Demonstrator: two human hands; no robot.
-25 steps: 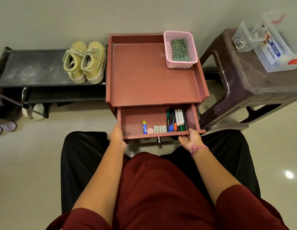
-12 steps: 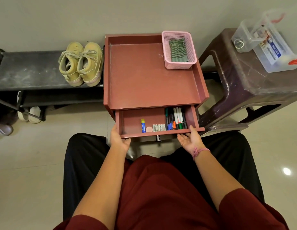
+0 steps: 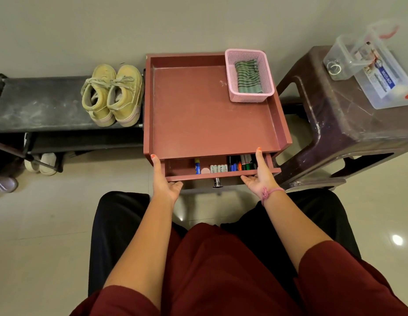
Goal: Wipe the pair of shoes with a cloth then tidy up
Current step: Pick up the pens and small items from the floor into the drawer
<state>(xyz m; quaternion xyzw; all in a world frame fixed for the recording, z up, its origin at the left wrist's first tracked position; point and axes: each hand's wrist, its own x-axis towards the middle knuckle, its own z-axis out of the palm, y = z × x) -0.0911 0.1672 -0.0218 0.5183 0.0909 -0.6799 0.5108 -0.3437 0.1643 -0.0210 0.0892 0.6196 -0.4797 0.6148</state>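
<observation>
Both hands, left hand and right hand, fingers straight, are pressing the drawer front edge; the cloth, soft and light, is lying in the basket; pinch a fold.

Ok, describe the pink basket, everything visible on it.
The pink basket is a small rectangular tub, plastic by its look, with fine mesh walls and a solid rim. It stands upright in the far right corner of the reddish-brown table top, close to its raised edges. Inside lies a folded green cloth with darker stripes, filling most of the bottom. Neither hand touches the basket.
</observation>
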